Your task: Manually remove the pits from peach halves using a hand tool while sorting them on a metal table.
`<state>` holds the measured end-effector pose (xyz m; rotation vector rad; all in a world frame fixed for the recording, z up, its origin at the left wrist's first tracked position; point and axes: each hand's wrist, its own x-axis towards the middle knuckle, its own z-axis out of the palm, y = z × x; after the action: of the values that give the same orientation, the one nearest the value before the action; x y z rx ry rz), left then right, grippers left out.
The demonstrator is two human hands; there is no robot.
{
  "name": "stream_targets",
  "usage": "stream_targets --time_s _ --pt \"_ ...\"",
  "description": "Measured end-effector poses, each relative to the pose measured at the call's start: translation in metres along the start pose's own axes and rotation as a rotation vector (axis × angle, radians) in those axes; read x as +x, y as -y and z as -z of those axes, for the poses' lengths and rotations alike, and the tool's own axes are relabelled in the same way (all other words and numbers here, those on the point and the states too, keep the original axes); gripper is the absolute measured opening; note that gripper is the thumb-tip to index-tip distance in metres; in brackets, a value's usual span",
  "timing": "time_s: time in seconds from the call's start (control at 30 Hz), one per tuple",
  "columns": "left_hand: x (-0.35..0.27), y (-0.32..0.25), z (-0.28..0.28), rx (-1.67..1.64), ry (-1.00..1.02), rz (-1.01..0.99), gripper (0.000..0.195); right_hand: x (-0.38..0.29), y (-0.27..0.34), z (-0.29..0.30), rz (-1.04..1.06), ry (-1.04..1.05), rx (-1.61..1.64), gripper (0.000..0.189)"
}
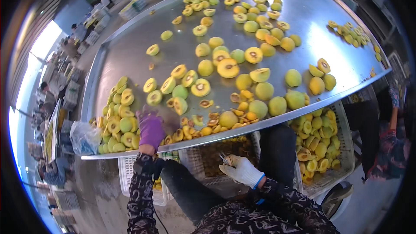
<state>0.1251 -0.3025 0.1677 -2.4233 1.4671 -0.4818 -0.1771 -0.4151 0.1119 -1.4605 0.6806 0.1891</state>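
My left hand (pixel 151 129), in a purple glove, rests at the near left of the metal table (pixel 130 52), beside a heap of halved yellow-green fruit (pixel 120 120). Its fingertips are partly hidden, and whether it holds anything cannot be told. My right hand (pixel 242 169), in a white knit glove with a blue cuff, is below the table's edge over my lap, its fingers closed on a small metal tool (pixel 223 157). Whole and halved apricot-like fruit (pixel 228 68) lie across the table. Pits and scraps (pixel 213 120) are gathered along its near rim.
A crate of fruit halves (pixel 317 143) stands at the right below the table, with a crate of dark pits (pixel 224 159) between my knees. A white crate (pixel 126 175) is below left. A plastic bag (pixel 85 136) hangs at the left corner. A co-worker's arm (pixel 394 113) shows at right.
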Motion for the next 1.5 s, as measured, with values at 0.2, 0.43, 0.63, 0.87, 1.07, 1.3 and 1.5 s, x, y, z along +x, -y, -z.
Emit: stream_targets --time_s 0.2,0.43,0.63,0.87,1.07,1.3,1.5 --pt "0.061 -0.138 0.043 -0.839 0.001 -0.187 0.043 0.016 -0.037 0.002 0.272 -0.220 -0.194 0.034" --pt "0.093 -0.161 0.070 -0.428 0.352 -0.338 0.057 0.020 -0.040 -0.003 0.370 -0.299 -0.324 0.031" --pt "0.021 -0.095 0.049 -2.313 0.060 0.085 0.065 -0.003 -0.025 0.005 0.170 -0.269 -0.334 0.037" --pt "-0.020 -0.099 0.087 -2.666 -0.198 0.341 0.056 -0.022 0.009 -0.008 0.390 -0.308 -0.434 0.028" --pt "-0.053 -0.123 0.098 -2.811 -0.371 0.416 0.061 -0.041 0.066 -0.034 0.689 -0.340 -0.348 0.024" --pt "-0.079 -0.143 0.081 -2.663 -0.366 0.842 0.046 -0.033 0.055 -0.053 0.593 -0.403 -0.481 0.024" --pt "-0.082 -0.151 0.103 -2.587 -0.399 0.975 0.045 -0.032 0.053 -0.064 0.562 -0.454 -0.461 0.029"
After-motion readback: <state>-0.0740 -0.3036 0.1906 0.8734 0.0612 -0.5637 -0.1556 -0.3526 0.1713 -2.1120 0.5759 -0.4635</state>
